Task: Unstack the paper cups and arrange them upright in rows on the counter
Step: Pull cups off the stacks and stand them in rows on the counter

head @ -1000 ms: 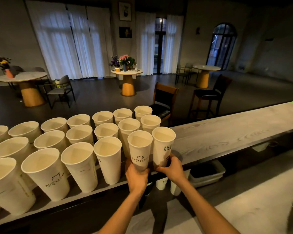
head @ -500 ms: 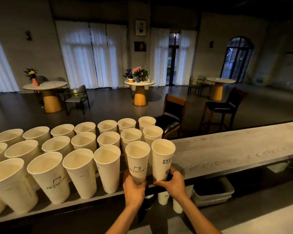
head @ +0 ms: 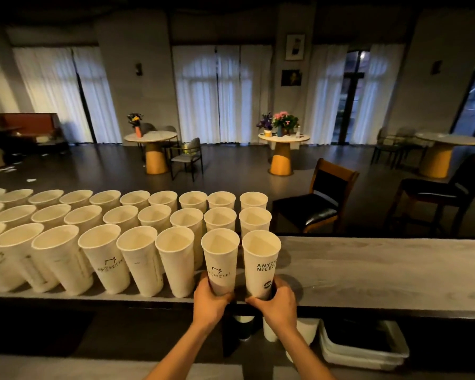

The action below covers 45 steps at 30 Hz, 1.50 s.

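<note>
The left hand was wrapped around the bottom of a tall white paper cup with a little black drawing on its side. The right hand was wrapped around the bottom of a second tall white paper cup with black letters on its side. Both cups stood up straight, just beside each other, at the right end of the front row on the long grey wooden counter. They stood close to the counter's front edge.

To the left, many more white paper cups stood open side up in three rows that ran across the counter. The right part of the counter was bare wood.

Behind the counter was a dark room with a black padded wooden chair, round tables with yellow bases and long white curtains. Under the counter sat a stack of white plastic trays.
</note>
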### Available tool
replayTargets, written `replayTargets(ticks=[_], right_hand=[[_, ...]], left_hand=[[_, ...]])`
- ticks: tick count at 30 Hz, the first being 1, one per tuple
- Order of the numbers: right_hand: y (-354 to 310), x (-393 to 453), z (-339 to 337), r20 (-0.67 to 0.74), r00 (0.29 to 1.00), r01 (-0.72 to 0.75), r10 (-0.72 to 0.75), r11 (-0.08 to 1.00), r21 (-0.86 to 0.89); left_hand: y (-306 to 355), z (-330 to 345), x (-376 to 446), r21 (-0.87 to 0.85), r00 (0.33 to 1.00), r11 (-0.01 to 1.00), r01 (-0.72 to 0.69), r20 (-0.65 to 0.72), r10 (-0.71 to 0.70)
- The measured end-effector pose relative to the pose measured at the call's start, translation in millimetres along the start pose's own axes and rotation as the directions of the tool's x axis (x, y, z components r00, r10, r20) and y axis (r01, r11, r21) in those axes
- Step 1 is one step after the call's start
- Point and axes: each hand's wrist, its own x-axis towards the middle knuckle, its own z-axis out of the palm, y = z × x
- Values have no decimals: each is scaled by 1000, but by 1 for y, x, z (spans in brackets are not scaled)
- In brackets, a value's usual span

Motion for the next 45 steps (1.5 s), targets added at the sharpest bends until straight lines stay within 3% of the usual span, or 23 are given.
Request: replayTargets(ticks=[26,45], right_hand=[[-9,-9,0,-14,1000,17,-18,1000,-26],[-7,-18,-15,116,990,84,-86,996,19]], left_hand=[[-7,-5,-7,77,998,995,-57,-7,57],[-8,1,-21,233,997,972,27,-75,-10]])
